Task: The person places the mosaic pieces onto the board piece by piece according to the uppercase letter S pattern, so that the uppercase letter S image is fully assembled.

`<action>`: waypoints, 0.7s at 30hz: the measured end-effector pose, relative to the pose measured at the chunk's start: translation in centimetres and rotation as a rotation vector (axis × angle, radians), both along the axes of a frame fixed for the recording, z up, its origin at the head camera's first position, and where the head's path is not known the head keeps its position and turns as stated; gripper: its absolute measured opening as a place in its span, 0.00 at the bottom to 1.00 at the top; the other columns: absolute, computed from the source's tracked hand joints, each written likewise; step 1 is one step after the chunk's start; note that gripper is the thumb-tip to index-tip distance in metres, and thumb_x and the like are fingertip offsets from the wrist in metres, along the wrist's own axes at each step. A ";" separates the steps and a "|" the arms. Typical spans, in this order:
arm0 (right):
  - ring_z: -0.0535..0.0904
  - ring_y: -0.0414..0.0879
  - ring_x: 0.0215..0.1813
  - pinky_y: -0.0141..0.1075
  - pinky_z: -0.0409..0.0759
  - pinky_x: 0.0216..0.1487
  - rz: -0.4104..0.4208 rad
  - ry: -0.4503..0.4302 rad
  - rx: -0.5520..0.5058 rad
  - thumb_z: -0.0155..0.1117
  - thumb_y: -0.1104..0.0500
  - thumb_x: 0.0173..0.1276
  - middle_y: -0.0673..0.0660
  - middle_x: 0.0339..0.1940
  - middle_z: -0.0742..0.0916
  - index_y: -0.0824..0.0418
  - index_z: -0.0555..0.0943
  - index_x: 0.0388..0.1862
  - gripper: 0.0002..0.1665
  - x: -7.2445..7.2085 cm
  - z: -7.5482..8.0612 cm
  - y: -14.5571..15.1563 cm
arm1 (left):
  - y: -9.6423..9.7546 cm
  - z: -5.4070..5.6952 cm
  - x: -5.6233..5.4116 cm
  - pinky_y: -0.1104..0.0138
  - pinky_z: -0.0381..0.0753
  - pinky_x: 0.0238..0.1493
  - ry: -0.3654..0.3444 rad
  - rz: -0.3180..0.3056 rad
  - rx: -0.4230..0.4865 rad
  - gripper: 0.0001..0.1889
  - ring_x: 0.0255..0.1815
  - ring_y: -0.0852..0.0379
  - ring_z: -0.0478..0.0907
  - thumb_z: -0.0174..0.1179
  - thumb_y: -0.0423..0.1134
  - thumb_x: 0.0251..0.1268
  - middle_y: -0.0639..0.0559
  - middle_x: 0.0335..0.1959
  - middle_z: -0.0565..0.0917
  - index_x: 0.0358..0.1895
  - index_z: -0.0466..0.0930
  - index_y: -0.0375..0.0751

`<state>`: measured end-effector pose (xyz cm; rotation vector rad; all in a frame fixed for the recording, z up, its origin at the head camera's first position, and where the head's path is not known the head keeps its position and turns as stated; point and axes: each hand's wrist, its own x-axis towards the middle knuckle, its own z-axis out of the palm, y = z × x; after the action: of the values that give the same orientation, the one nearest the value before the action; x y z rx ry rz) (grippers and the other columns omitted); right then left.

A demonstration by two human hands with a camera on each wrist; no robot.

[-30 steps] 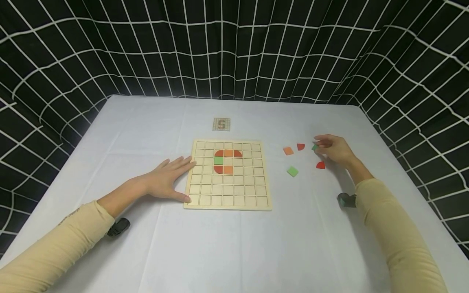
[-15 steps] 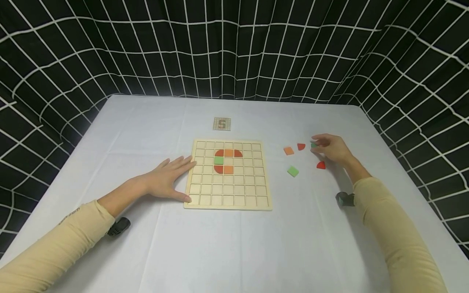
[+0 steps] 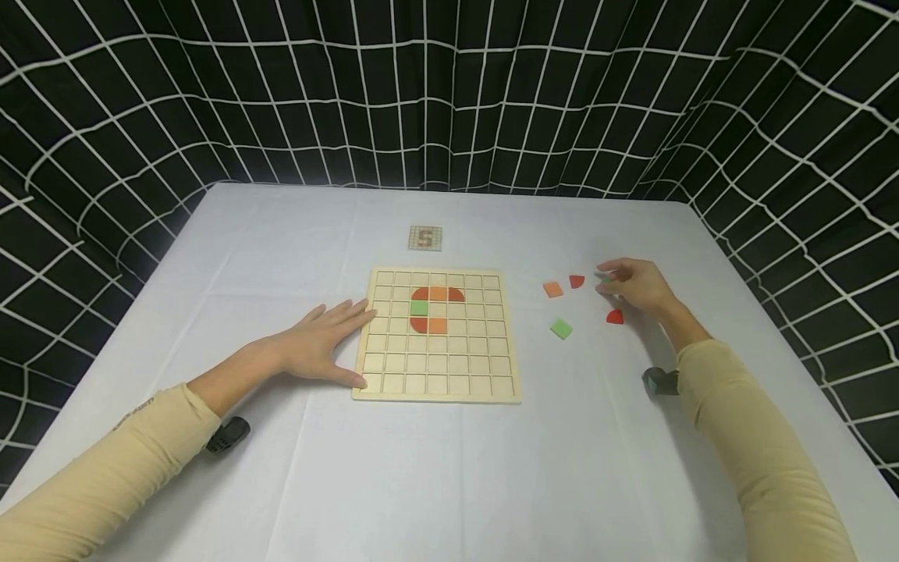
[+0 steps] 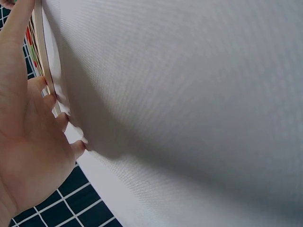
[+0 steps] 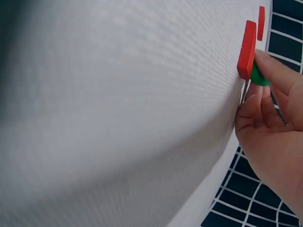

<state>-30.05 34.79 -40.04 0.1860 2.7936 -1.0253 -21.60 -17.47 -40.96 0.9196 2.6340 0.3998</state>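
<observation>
My left hand (image 3: 319,343) lies spread at the left side of a wooden grid board (image 3: 463,364), its thumb and fingertips on the board's edge. Several red, orange and green pieces fill cells in the board's upper middle. To the right, my right hand (image 3: 639,285) pinches a small green piece (image 5: 259,75) between thumb and fingers, low over the cloth. Fingers hide much of that piece, so its full shape cannot be made out. Near this hand lie a red quarter-round piece (image 3: 614,317) and another red quarter-round piece (image 3: 577,281).
An orange square (image 3: 553,289) and a light green square (image 3: 561,329) lie between the board and my right hand. Behind the board is a small card (image 3: 424,238) with an S-like figure on a grid. A dark curtain with white grid lines (image 3: 449,94) surrounds the white-covered table.
My right hand has shifted slightly left with the green piece, which now shows less between the fingers. The left hand and the board have stayed in place.
</observation>
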 end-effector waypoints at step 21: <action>0.79 0.52 0.42 0.45 0.72 0.54 0.088 -0.160 -0.062 0.59 0.53 0.71 0.68 0.60 0.75 0.62 0.69 0.68 0.29 1.2 2.2 -1.0 | 0.0 0.1 0.0 0.39 0.37 0.68 0.002 -0.001 0.003 0.60 0.75 0.40 0.38 0.59 0.74 0.46 0.43 0.77 0.43 0.76 0.46 0.41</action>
<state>-28.88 33.75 -37.85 0.1294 2.5989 -1.0272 -21.56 -17.43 -40.81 0.9227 2.6350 0.4025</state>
